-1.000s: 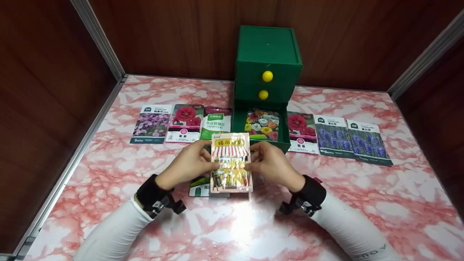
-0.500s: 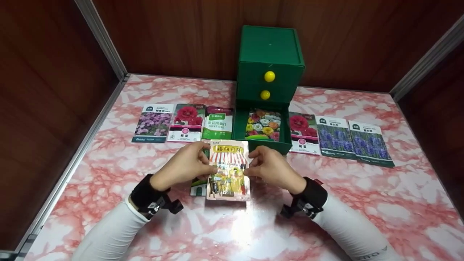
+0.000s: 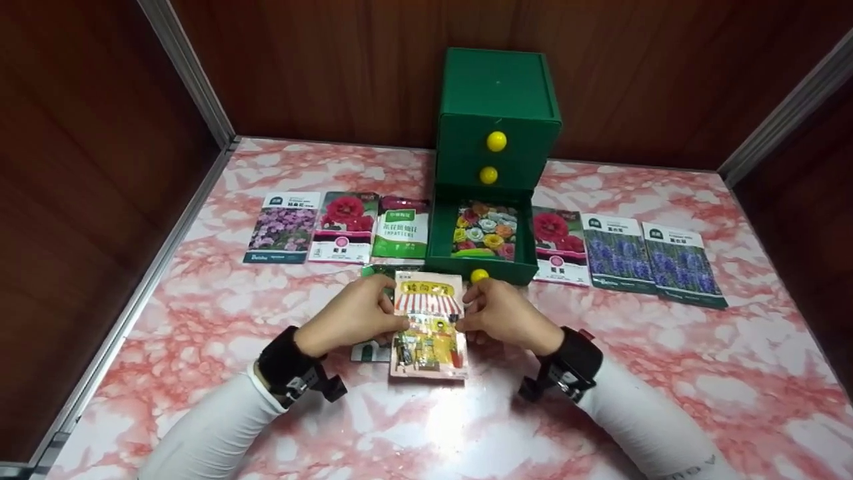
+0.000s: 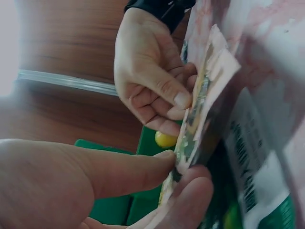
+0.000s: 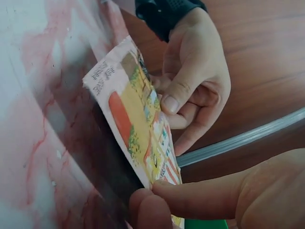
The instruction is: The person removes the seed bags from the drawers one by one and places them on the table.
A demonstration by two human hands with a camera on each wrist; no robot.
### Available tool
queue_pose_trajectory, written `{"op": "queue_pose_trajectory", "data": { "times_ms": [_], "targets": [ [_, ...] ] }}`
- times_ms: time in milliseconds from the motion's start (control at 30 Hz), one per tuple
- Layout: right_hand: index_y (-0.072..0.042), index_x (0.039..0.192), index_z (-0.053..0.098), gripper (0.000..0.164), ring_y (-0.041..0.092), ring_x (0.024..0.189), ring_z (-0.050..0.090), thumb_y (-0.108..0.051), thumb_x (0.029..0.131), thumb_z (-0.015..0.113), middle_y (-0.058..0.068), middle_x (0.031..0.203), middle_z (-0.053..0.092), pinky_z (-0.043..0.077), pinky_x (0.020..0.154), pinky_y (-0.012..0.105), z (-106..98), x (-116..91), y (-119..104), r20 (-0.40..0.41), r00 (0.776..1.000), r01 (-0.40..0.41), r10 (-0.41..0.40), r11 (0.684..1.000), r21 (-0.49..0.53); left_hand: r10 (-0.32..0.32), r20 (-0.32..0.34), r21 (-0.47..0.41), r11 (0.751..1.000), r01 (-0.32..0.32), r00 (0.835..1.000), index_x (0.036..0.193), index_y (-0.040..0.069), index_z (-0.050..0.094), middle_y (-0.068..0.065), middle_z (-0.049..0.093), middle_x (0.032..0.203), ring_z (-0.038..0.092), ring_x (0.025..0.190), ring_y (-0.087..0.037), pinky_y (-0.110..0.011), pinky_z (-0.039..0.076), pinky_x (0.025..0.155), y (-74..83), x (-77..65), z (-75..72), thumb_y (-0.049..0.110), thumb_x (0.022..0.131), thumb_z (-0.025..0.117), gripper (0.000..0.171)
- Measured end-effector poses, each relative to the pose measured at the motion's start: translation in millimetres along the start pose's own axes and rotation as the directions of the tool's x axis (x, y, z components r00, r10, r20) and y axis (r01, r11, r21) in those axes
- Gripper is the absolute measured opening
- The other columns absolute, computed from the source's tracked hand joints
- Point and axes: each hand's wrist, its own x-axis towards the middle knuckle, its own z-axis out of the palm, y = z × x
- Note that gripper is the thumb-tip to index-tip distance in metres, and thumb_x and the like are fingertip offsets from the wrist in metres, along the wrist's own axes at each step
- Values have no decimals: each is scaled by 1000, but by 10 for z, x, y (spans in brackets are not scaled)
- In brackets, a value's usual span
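Observation:
A pink seed packet with a striped awning print is held up between both hands, above the table. My left hand pinches its left edge between thumb and fingers. The opposite edge is pinched by my right hand. In the left wrist view the packet shows nearly edge-on, tilted over the tabletop. Behind it, mostly covered, lies another green and white packet. Just beyond the hands, the open bottom drawer of the green cabinet holds a packet of multicoloured flowers.
Left of the drawer lie a purple-flower packet, a red-flower packet and a green impatiens packet. To its right are another red-flower packet and two lavender packets. Wooden panels enclose the marbled table.
Both hands have brought the pink packet lower in the head view, toward the body. The drawer's yellow knob now shows above it. Both hands keep their pinch.

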Motion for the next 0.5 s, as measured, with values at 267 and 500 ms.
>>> {"op": "queue_pose_trajectory", "data": {
  "times_ms": [267, 500],
  "targets": [
    [5, 117, 69, 33, 21, 64, 74, -5, 93, 89, 8, 83, 77, 60, 58, 32, -123, -87, 169, -17, 1000, 21, -21, 1000, 3, -24, 46, -58, 998, 26, 999, 157, -12, 50, -3, 77, 81, 77, 66, -19, -34, 65, 66, 61, 64, 144, 11, 96, 88, 75],
    [5, 112, 68, 30, 21, 63, 74, -5, 92, 88, 11, 80, 77, 59, 57, 31, -203, -99, 232, -41, 999, -8, 8, 1000, 17, -22, 25, 34, 999, 21, 999, 157, -10, 51, -2, 75, 78, 76, 64, -22, -31, 63, 65, 152, 175, 228, 17, 96, 90, 77]
  ]
}}
